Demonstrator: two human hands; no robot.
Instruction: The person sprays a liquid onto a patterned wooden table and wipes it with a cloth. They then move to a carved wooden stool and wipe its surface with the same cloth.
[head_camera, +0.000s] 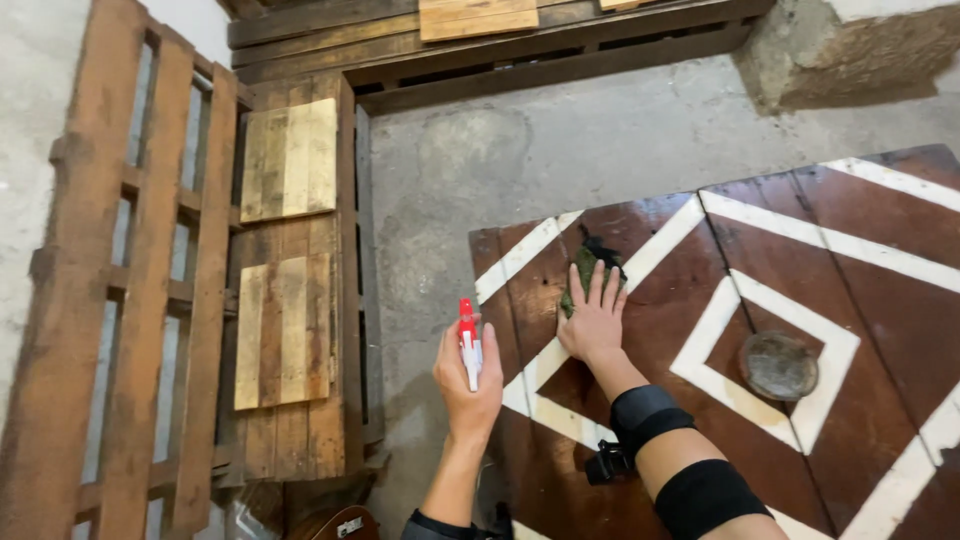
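Dark-brown glossy wooden panel (880, 300) with white painted stripes lies on concrete floor (560, 150) | head view: left hand (468, 385) clenched around red-and-white spray bottle (468, 343), held upright just off panel's left edge | right hand (594, 322) flat, fingers spread, pressing green cloth (585, 268) onto panel | round dish (778, 365) on panel, well apart | pallets (150, 280) at left.

wooden pallets (150, 250), concrete floor (560, 150), round dish (778, 365)

Left hand (468, 385) grips spray bottle (468, 342); right hand (594, 322) presses cloth (585, 268)
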